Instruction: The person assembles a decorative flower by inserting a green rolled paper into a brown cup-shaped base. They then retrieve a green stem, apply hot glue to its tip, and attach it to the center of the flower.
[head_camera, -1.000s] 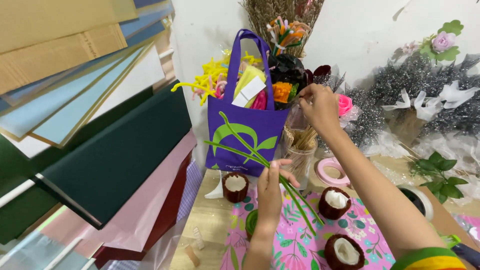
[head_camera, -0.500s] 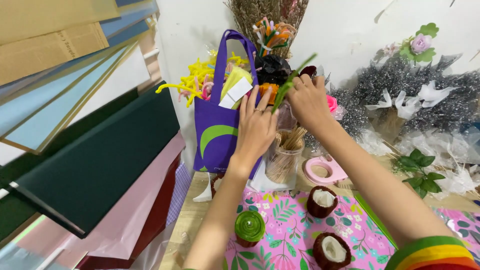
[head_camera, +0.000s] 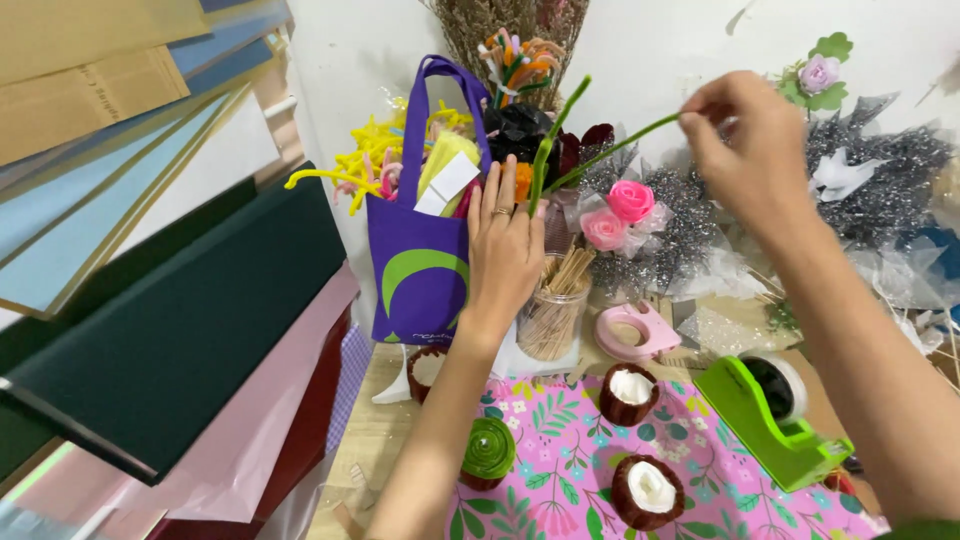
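My left hand (head_camera: 503, 250) presses flat against the side of a purple tote bag (head_camera: 420, 262) stuffed with yellow pipe cleaners (head_camera: 362, 160) and paper. A ring shows on one finger. Up at the right, my right hand (head_camera: 745, 150) pinches the end of a green pipe cleaner (head_camera: 610, 152) that slants down toward the bag's mouth. A second green stem (head_camera: 553, 138) rises beside my left fingertips. Behind the left hand stands a clear jar of wooden sticks (head_camera: 554, 305).
Stacked paper sheets and a dark green board (head_camera: 170, 320) fill the left side. On the floral mat (head_camera: 560, 470) sit brown-and-white coconut-like pieces (head_camera: 645, 490), a green coil (head_camera: 488, 450), a green tape dispenser (head_camera: 770, 415) and a pink one (head_camera: 632, 332). Silver tinsel and pink roses (head_camera: 618, 215) line the wall.
My right hand has lifted up and to the right, drawing a green pipe cleaner out of the bag. My left hand rose from the mat to the bag's side and stays there.
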